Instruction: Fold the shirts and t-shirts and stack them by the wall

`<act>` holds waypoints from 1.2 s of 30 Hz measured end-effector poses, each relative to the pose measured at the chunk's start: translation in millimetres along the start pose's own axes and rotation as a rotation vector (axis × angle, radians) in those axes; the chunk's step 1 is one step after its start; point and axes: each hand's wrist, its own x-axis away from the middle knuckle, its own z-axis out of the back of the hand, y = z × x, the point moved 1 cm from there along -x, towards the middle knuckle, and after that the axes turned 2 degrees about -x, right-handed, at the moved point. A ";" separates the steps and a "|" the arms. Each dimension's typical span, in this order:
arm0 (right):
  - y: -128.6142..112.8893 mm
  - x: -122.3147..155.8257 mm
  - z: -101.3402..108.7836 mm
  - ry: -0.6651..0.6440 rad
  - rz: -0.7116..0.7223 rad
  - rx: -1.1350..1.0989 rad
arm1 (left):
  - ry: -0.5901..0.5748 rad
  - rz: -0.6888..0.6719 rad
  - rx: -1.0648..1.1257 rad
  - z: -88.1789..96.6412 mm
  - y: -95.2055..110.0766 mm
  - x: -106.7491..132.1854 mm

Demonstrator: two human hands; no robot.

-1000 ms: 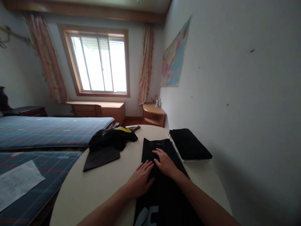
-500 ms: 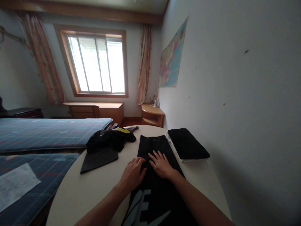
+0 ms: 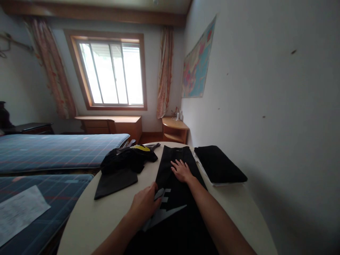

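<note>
A black T-shirt with a grey logo lies on the round table, folded into a long strip with its collar at the far end. My left hand is at the strip's left edge beside the logo, fingers curled and thumb apart on the near side, closed on the cloth there. Farther up, my right hand rests flat on the T-shirt below the collar, its fingers spread.
Left on the cream table is a heap of dark clothes with a yellow patch. A folded black cloth lies on something white at the right, near the wall. Beds with plaid mattresses stand left, one bearing a paper sheet.
The T-shirt's collar end and logo have shifted away from me. My left hand has come nearer along the left edge and curled on the cloth; my right hand has moved slightly farther up.
</note>
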 end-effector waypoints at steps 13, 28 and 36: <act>8.5 13.0 20.6 0.149 0.029 -0.075 | -0.041 -0.108 0.168 -0.2 11.3 4.0; -27.3 0.4 2.1 0.184 -0.359 -0.134 | -0.063 -0.204 0.253 -9.7 8.1 4.8; -4.9 -0.8 22.9 0.195 -0.351 -0.136 | -0.083 -0.201 0.355 2.2 29.6 19.5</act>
